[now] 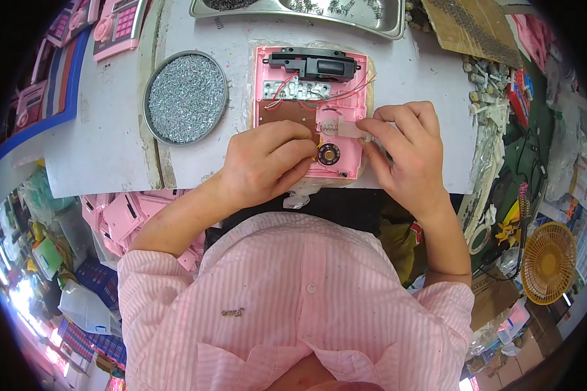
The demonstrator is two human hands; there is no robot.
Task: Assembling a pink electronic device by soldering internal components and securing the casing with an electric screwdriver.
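Note:
In front of me lies an open pink plastic housing (355,104). A black mechanism (319,66) spans its top, above a metal plate (287,91), red and white wires and a brown circuit board (277,116). My right hand (404,153) pinches a small whitish plastic piece (352,129) over the housing's right side, beside a coil spring (329,127). Resting across the lower left, my left hand (267,159) has its fingers closed at the edge of a small round speaker (329,154). Whatever those fingertips hold is hidden.
Left of the housing stands a round metal bowl (186,98) full of small screws. A steel tray (293,10) with springs sits at the back, near a cardboard piece (473,29). Finished-looking pink devices (119,29) lie far left; a yellow fan (548,264) is at right.

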